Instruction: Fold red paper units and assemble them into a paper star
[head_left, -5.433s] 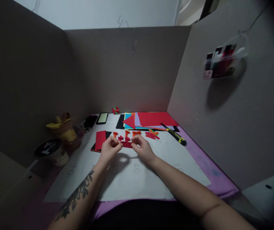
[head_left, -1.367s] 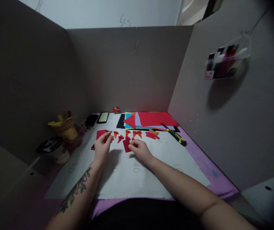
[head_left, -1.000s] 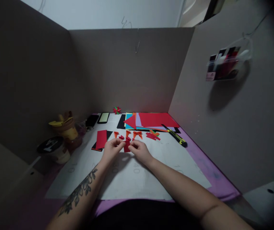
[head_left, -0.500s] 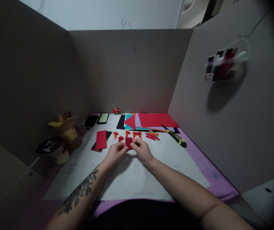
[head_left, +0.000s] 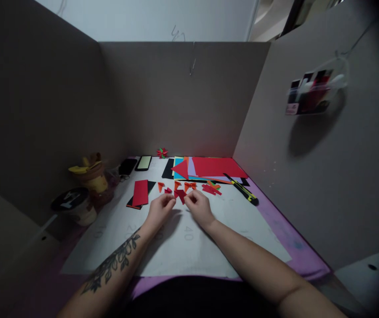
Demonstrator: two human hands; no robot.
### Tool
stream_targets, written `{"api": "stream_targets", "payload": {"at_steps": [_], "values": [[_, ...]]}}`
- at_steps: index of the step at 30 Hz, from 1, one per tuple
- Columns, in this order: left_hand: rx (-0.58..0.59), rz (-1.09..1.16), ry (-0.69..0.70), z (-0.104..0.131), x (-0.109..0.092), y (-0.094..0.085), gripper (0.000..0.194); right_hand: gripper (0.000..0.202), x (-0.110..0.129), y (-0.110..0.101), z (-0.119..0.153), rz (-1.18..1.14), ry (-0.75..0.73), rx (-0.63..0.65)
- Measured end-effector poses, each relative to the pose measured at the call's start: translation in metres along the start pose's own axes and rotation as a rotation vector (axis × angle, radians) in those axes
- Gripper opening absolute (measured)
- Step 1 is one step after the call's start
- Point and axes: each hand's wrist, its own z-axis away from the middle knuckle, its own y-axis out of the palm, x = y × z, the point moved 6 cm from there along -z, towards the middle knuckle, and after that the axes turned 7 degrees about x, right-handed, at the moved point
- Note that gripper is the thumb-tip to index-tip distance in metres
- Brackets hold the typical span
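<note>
While the right hand (head_left: 200,208) pinched red paper (head_left: 181,197) between its fingers, the left hand's (head_left: 158,209) hold unclear, uneven pressure could have creased it crookedly.

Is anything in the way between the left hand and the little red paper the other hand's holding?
No, nothing I can see. The left hand is right beside the little red paper, pinched by the right hand; I can't tell if the left one touches it. The orange pieces lie farther back.
</note>
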Motion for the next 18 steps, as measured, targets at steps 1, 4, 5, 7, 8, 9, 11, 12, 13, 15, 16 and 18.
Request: {"api": "stream_targets", "payload": {"at_steps": [1,4,5,7,8,9,11,12,13,15,16,18], "values": [[-0.033,0.089,-0.010,-0.001,0.000,-0.002,0.027,0.015,0.004,0.003,0.002,0.070,-0.043,0.021],[0.011,0.298,-0.069,-0.003,0.001,0.001,0.047,0.013,0.012,0.014,0.006,0.153,-0.133,0.112],[0.036,0.332,-0.091,-0.003,0.002,0.003,0.050,0.012,0.013,0.017,0.008,0.159,-0.156,0.139],[0.072,0.379,-0.129,-0.001,0.003,0.007,0.054,0.012,0.016,0.021,0.010,0.177,-0.198,0.175],[0.086,0.406,-0.146,-0.001,0.003,0.008,0.058,0.013,0.017,0.022,0.011,0.191,-0.217,0.190],[0.099,0.439,-0.159,0.000,0.004,0.010,0.063,0.013,0.018,0.023,0.011,0.206,-0.233,0.206],[0.116,0.513,-0.171,0.001,0.004,0.013,0.071,0.013,0.018,0.024,0.012,0.224,-0.252,0.235],[0.123,0.546,-0.166,0.001,0.003,0.014,0.074,0.013,0.018,0.024,0.012,0.219,-0.252,0.245],[0.133,0.569,-0.157,0.002,0.002,0.014,0.075,0.013,0.017,0.024,0.012,0.206,-0.246,0.257],[0.158,0.591,-0.143,0.003,-0.002,0.015,0.074,0.013,0.015,0.025,0.011,0.153,-0.216,0.282],[0.170,0.594,-0.143,0.003,-0.003,0.014,0.074,0.013,0.013,0.026,0.011,0.114,-0.191,0.300],[0.196,0.597,-0.162,0.005,-0.004,0.013,0.074,0.010,0.009,0.027,0.009,0.018,-0.122,0.337]]}}
